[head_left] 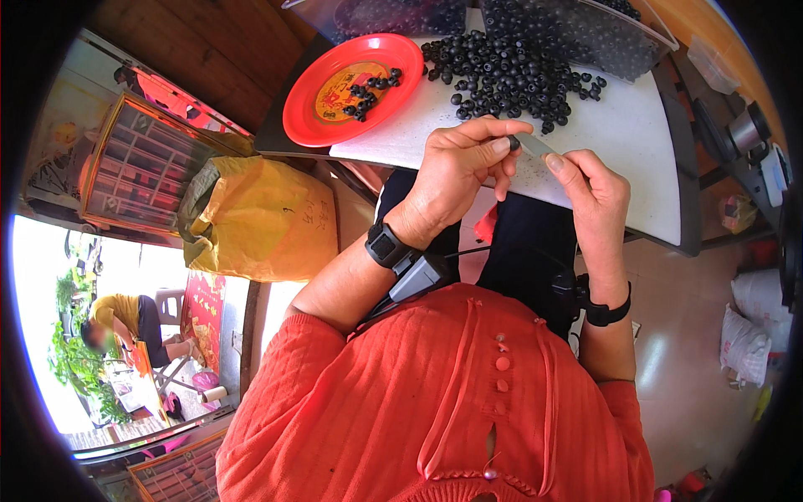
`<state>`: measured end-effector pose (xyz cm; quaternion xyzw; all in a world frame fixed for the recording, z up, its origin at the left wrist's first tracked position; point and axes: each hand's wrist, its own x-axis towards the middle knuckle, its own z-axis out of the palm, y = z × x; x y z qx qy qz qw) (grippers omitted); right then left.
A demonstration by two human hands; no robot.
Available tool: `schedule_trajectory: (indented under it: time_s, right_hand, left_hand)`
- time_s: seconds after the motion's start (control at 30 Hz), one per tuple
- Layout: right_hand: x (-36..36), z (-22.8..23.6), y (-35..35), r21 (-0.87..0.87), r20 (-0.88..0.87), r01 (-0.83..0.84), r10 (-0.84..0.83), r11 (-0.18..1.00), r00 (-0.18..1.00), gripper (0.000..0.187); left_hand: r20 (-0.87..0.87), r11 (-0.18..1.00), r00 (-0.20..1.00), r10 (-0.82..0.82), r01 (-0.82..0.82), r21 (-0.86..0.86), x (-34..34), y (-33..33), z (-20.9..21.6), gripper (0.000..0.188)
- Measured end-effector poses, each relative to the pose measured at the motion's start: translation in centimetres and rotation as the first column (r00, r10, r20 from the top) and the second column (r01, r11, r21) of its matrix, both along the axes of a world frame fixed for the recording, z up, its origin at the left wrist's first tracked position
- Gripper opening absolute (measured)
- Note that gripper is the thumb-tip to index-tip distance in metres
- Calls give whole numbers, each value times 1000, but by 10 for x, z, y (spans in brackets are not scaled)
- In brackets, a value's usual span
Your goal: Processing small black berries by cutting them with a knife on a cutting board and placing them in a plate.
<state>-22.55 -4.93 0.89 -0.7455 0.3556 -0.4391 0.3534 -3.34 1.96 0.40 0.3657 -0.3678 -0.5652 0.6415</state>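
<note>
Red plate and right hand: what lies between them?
In the head view, the left hand, pinching a small dark piece, and a thin grey blade gripped by the right hand.

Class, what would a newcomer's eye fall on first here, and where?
The red sweater, filling the lower middle, and the red plate, upper left of centre. Right of that, black pieces lie heaped on the white surface. Below them, the left hand pinches one piece; the right hand holds a blade close by.
</note>
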Motion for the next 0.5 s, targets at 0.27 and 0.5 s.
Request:
schedule_trajectory:
  time_s: [0.27,0.5]
  right_hand:
    - [0,1,1,-30,4,-12,12,999,1000,23]
    - [0,0,1,-29,12,-9,9,1000,1000,23]
  left_hand:
    - [-45,1000,999,2,-1,24,1,-1,0,28]
    - [-94,1000,996,12,-10,14,-1,-1,-1,27]
